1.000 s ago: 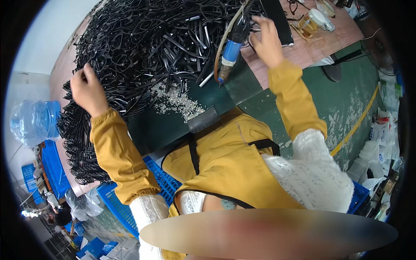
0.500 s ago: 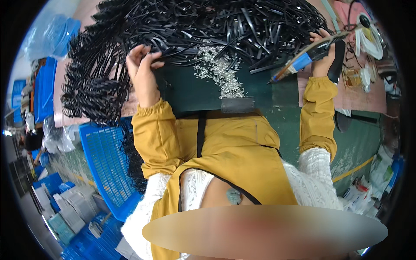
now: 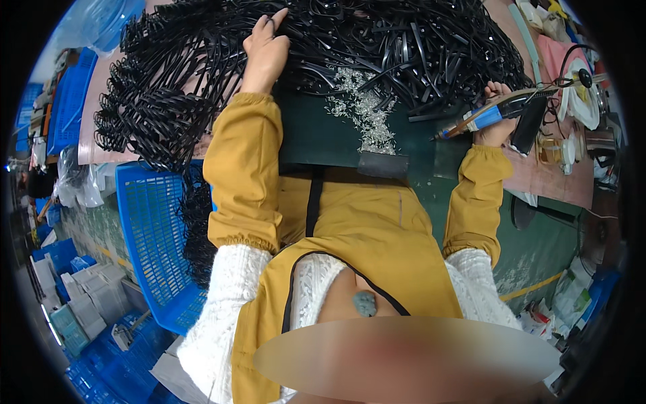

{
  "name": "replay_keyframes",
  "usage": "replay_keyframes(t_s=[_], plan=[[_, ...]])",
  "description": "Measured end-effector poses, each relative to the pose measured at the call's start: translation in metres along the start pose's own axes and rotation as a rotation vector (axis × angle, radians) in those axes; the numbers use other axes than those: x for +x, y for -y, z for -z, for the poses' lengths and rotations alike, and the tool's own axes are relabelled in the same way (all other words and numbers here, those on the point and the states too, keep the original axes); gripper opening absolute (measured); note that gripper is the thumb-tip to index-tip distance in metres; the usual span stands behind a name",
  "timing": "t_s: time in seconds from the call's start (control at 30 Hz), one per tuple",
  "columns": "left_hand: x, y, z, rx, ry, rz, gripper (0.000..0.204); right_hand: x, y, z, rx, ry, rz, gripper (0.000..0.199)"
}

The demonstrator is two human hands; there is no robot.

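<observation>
My left hand (image 3: 267, 52) reaches over a heap of thin black strips (image 3: 417, 54), at its far edge. One finger points out and the others are bent; no strip is plainly gripped. These strips look like glasses arms. My right hand (image 3: 496, 124) is wrapped round an electric screwdriver (image 3: 484, 118), black with a blue band, its thin tip pointing left over the dark green mat (image 3: 313, 131). Small silver pieces, seemingly screws (image 3: 370, 111), lie scattered between my hands, running down to a dark flat block (image 3: 382, 165) at the table edge.
Looped black pieces, perhaps glasses frames (image 3: 151, 114), crowd the table's left. Below them stands a blue crate (image 3: 151, 229) with more black pieces. A dark flat slab (image 3: 529, 124), a small jar (image 3: 566, 149) and cables lie on the right. Blue bins (image 3: 111, 367) fill the lower left.
My left hand has moved away and to the right, further into the black heap. My right hand, with the screwdriver, sits slightly lower. The whole view has shifted a little.
</observation>
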State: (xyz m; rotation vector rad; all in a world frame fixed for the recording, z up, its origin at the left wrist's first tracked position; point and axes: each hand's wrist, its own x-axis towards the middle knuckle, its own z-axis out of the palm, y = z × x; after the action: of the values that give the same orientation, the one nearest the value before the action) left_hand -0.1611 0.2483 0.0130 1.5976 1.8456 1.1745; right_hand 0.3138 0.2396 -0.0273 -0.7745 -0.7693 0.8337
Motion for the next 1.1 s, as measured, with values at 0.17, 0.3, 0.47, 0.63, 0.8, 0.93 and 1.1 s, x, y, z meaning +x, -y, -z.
replay_keyframes(t_s=[0.17,0.3,0.47,0.63,0.8,0.93,1.1], plan=[[0.008,0.002,-0.011,0.180,-0.145,-0.027,0.050,0.000,-0.002,-0.014,-0.100,0.012,0.036,0.032],[-0.017,-0.004,-0.016,0.150,-0.185,-0.044,0.040,-0.013,0.041,-0.001,-0.275,-0.217,0.222,0.024],[-0.034,-0.038,-0.027,0.180,-0.092,-0.143,0.041,-0.056,0.117,0.006,-0.099,-0.234,0.338,0.026],[-0.015,-0.061,0.033,-0.277,0.309,0.237,0.057,-0.128,0.125,-0.047,-0.016,0.102,0.210,0.027],[-0.094,-0.075,0.022,-0.769,-0.243,-0.097,0.048,-0.187,0.071,-0.082,-0.527,0.503,-0.143,0.015],[-0.158,-0.083,-0.019,-1.412,-0.006,0.263,0.055,-0.199,0.060,-0.083,-0.531,0.484,-0.226,0.012],[-0.200,-0.082,-0.066,-1.258,-0.048,-0.028,0.068,-0.209,0.049,-0.095,-0.655,0.557,-0.095,0.003]])
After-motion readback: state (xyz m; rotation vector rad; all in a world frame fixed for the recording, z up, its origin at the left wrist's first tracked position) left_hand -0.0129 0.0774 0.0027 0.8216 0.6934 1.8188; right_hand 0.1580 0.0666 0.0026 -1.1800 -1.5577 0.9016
